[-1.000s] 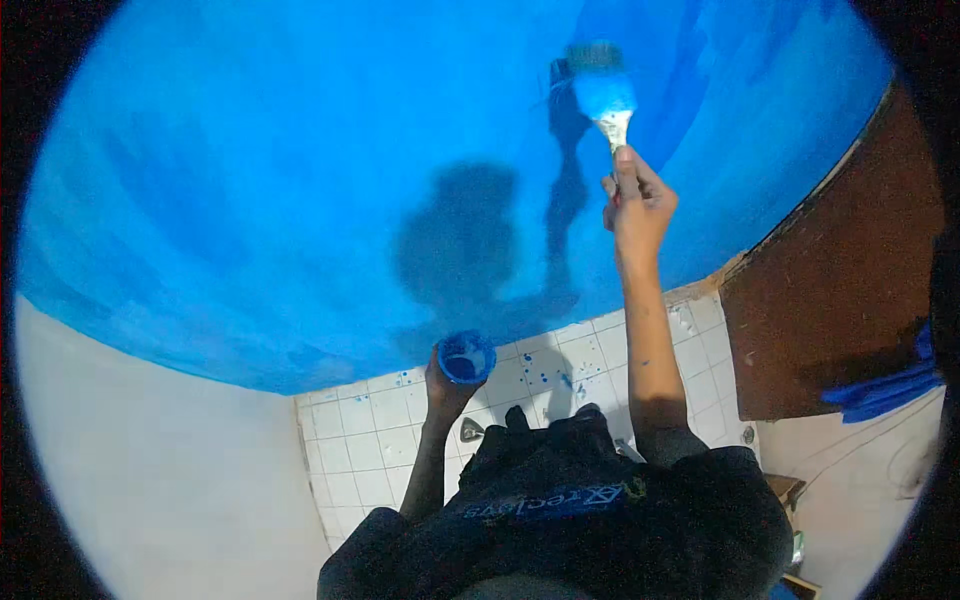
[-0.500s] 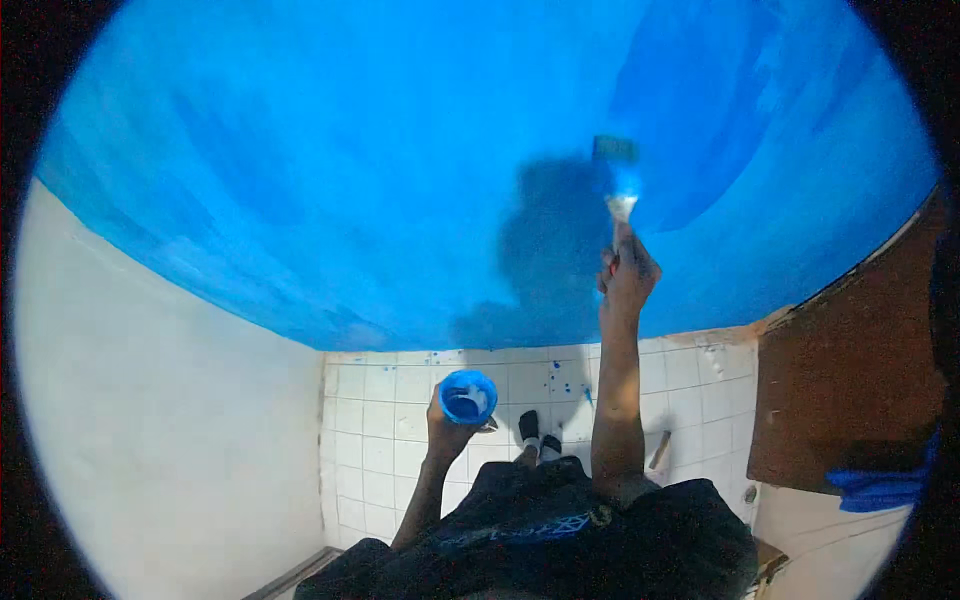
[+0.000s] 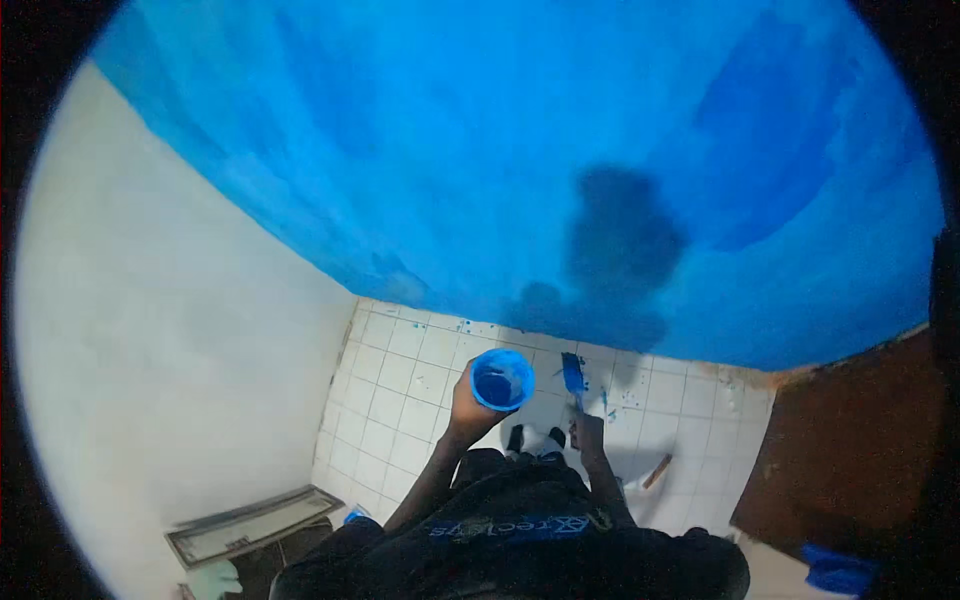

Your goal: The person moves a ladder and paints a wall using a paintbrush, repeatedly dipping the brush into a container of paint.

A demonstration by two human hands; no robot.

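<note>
My left hand [image 3: 470, 412] is wrapped round a round blue paint container [image 3: 503, 407], open at the top, with blue paint inside and pale streaks on its inner wall. In my right hand [image 3: 588, 434] is a paintbrush [image 3: 573, 374], gripped by its handle, its bristles dark with blue paint. The brush points away from me over the floor, just right of the container and apart from it. Ahead stands a wall [image 3: 450, 150] covered in blue paint, with darker patches at the upper right and my shadow on it.
White floor tiles [image 3: 385, 405] carry blue paint drips near the wall's foot. A wooden-handled tool [image 3: 657, 471] lies right of my feet. A white wall [image 3: 180, 300] bounds the left; a brown panel [image 3: 845, 440] stands right, near blue cloth [image 3: 840, 570]. A framed panel [image 3: 255, 522] sits lower left.
My right hand has drawn the paintbrush back and down from the blue wall to beside the container. The view has turned, and the left hand still holds the container.
</note>
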